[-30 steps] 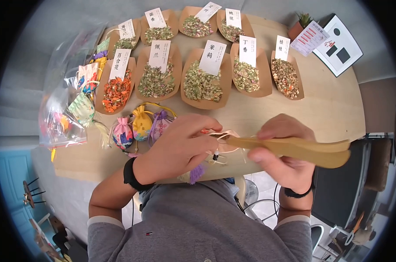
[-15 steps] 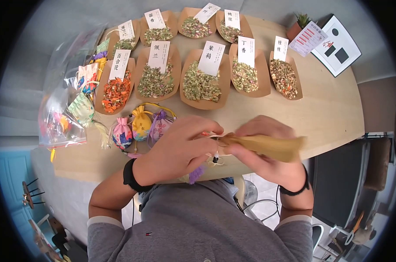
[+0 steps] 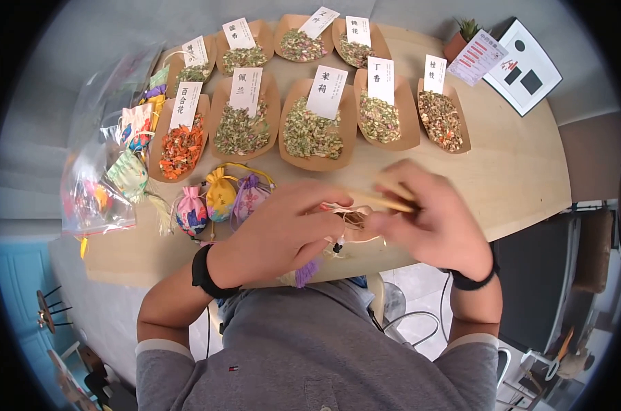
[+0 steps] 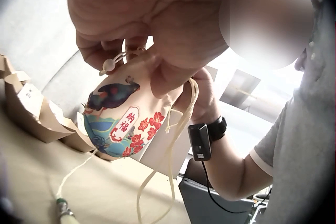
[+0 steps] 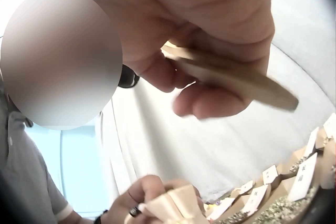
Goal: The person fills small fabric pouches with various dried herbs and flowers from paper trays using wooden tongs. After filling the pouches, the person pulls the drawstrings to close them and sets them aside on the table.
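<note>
My left hand [image 3: 279, 222] pinches a cream drawstring pouch [image 4: 123, 116] near its gathered neck. A dark bird, red flowers and a small label are printed on the pouch, and cream cords hang from it. In the head view its mouth [image 3: 357, 220] spreads open toward the right hand. My right hand [image 3: 437, 219], blurred, grips a pair of wooden tongs [image 5: 236, 79] in curled fingers. In the head view the tongs lie just above the pouch mouth, with the right thumb right at the rim.
Paper trays of dried herbs [image 3: 317, 130] with name cards stand in two rows behind the hands. Small pouches, pink [image 3: 190, 211], yellow [image 3: 220, 194] and purple [image 3: 252, 195], lie left. A clear plastic bag [image 3: 94, 171] sits far left; a potted plant [image 3: 461, 41] stands back right.
The tongs have swung from pointing into the pouch mouth to lying above it. My right hand went left, then slightly back. My left hand has kept the pouch in place.
</note>
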Demonstrator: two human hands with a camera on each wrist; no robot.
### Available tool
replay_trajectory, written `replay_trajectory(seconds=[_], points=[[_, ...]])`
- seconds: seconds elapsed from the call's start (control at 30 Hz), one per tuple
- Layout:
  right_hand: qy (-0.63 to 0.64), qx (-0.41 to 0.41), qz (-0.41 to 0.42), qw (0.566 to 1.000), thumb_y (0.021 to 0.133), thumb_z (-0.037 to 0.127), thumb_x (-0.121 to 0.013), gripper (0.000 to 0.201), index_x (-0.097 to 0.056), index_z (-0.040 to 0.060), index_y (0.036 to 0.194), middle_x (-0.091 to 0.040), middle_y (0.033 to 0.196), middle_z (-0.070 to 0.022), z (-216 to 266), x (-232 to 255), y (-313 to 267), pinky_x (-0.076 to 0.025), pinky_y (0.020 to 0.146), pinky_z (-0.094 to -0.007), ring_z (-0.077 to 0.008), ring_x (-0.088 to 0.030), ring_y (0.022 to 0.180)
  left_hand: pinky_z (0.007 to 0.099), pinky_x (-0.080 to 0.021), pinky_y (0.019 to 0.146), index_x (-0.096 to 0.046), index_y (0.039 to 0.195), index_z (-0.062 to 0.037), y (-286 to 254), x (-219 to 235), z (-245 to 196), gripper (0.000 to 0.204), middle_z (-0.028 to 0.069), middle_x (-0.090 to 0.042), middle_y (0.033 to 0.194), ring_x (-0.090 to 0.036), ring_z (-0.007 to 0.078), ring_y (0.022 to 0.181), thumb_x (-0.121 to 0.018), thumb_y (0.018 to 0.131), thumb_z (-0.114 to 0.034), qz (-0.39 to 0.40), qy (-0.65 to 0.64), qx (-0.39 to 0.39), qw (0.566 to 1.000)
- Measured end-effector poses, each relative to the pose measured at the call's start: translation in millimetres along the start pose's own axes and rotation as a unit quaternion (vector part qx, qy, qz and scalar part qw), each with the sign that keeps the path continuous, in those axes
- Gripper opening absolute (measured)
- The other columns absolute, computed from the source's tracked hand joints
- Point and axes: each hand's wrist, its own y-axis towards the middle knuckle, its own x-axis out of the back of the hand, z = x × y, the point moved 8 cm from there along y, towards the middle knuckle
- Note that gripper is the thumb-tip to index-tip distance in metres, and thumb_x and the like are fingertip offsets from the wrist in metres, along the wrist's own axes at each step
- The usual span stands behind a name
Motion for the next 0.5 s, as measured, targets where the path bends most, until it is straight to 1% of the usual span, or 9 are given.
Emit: replay_trajectory(seconds=[0.03,0.07,0.13,0.17,0.23,0.27,0.37,0.43,0.5], points=[[0.014,-0.024,0.038,0.999,0.086,0.005,-0.068,0.012,-0.058,0.0009,0.09,-0.063,0.075,-0.0093,-14,-13,4,-0.047,0.06,-0.0313,-0.0153,-0.059,0.065,0.0437,-0.047,0.09,-0.065,0.099,-0.009,3,1,-2,0.018,0.0083,-0.06,0.123,-0.06,0.0305,0.107,-0.067,0.081,-0.004,-0.007,0.0,-0.011,1.0],[0.014,-0.025,0.034,0.999,0.086,0.005,-0.068,0.012,-0.058,0.0009,0.09,-0.063,0.075,-0.0093,-19,-16,3,-0.047,0.06,-0.0313,-0.0153,-0.059,0.065,0.0437,-0.047,0.09,-0.065,0.099,-0.009,5,4,-3,0.018,0.0083,-0.06,0.123,-0.06,0.0305,0.107,-0.067,0.081,-0.004,-0.005,0.0,-0.014,1.0],[0.021,-0.088,0.037,0.995,0.087,0.006,-0.069,0.015,-0.057,-0.0002,0.094,-0.064,0.075,-0.0109,-37,-20,1,-0.048,0.061,-0.0318,-0.0136,-0.061,0.067,0.0452,-0.047,0.094,-0.064,0.107,-0.0084,9,6,7,0.028,0.0128,-0.059,0.126,-0.06,0.0343,0.11,-0.069,0.081,-0.005,0.05,-0.029,0.074,0.996],[0.021,-0.088,0.034,0.995,0.087,0.006,-0.069,0.015,-0.057,-0.0002,0.094,-0.064,0.075,-0.0109,-39,-22,0,-0.048,0.061,-0.0318,-0.0136,-0.061,0.067,0.0452,-0.047,0.094,-0.064,0.107,-0.0084,9,9,5,0.028,0.0128,-0.059,0.126,-0.06,0.0343,0.11,-0.069,0.081,-0.005,0.052,-0.028,0.073,0.996],[0.04,-0.133,-0.043,0.989,0.089,0.005,-0.066,0.012,-0.058,-0.0004,0.097,-0.065,0.075,-0.0094,-50,-19,-8,-0.048,0.061,-0.0303,-0.0111,-0.061,0.069,0.0422,-0.047,0.1,-0.063,0.113,-0.0097,9,31,-2,0.034,0.0209,-0.05,0.139,-0.053,0.0371,0.124,-0.077,0.081,-0.012,-0.064,-0.001,0.055,0.996],[0.042,-0.135,-0.044,0.989,0.089,0.005,-0.066,0.012,-0.058,-0.0004,0.097,-0.065,0.075,-0.0094,-54,-24,-10,-0.048,0.061,-0.0303,-0.0111,-0.061,0.069,0.0422,-0.047,0.1,-0.063,0.113,-0.0097,12,27,-7,0.034,0.0209,-0.05,0.139,-0.053,0.0371,0.124,-0.077,0.081,-0.012,-0.062,-0.002,0.056,0.997],[0.145,-0.103,-0.085,0.98,0.092,0.002,-0.062,0.009,-0.059,-0.0003,0.1,-0.068,0.081,-0.007,-58,-33,-12,-0.05,0.065,-0.0282,-0.0085,-0.06,0.073,0.0433,-0.046,0.103,-0.06,0.118,-0.0091,25,6,-20,0.049,0.0251,-0.041,0.145,-0.05,0.0418,0.128,-0.084,0.077,-0.02,-0.027,0.038,0.042,0.998],[0.282,-0.094,-0.105,0.949,0.094,-0.001,-0.059,0.01,-0.059,0.0005,0.104,-0.069,0.09,-0.0045,-60,-36,-14,-0.051,0.07,-0.0267,-0.0075,-0.06,0.078,0.0443,-0.046,0.103,-0.061,0.11,-0.0081,27,-13,-5,0.047,0.0245,-0.038,0.149,-0.049,0.0431,0.129,-0.087,0.075,-0.025,0.038,0.027,0.061,0.997],[0.251,-0.094,-0.094,0.959,0.095,-0.001,-0.058,0.011,-0.059,0.0006,0.106,-0.068,0.093,-0.0044,-58,-28,-20,-0.052,0.073,-0.0268,-0.0077,-0.061,0.081,0.0439,-0.047,0.102,-0.061,0.104,-0.0075,28,-13,1,0.043,0.024,-0.039,0.148,-0.05,0.0419,0.129,-0.087,0.076,-0.026,0.024,0.05,0.043,0.998]])
